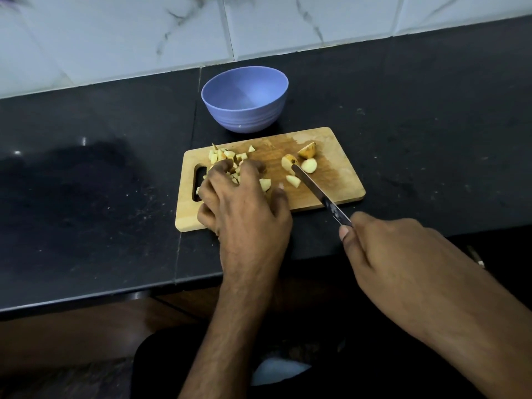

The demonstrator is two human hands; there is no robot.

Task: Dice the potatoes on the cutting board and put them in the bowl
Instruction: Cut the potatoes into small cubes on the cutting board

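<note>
A wooden cutting board (339, 180) lies on the black counter. A pile of diced potato pieces (221, 155) sits on its left half, and my left hand (244, 203) rests over them with fingers curled around some. Several larger potato chunks (308, 165) lie on the right half. My right hand (403, 254) grips a knife (313, 187) whose tip touches one chunk (288, 162). Behind the board stands a blue bowl (244, 116), and I see nothing inside it.
The black counter (100, 182) stretches left and right of the board, with its front edge close to my body. A white marble-tiled wall (144, 38) rises behind the bowl. Part of a small object (476, 257) shows at the right counter edge.
</note>
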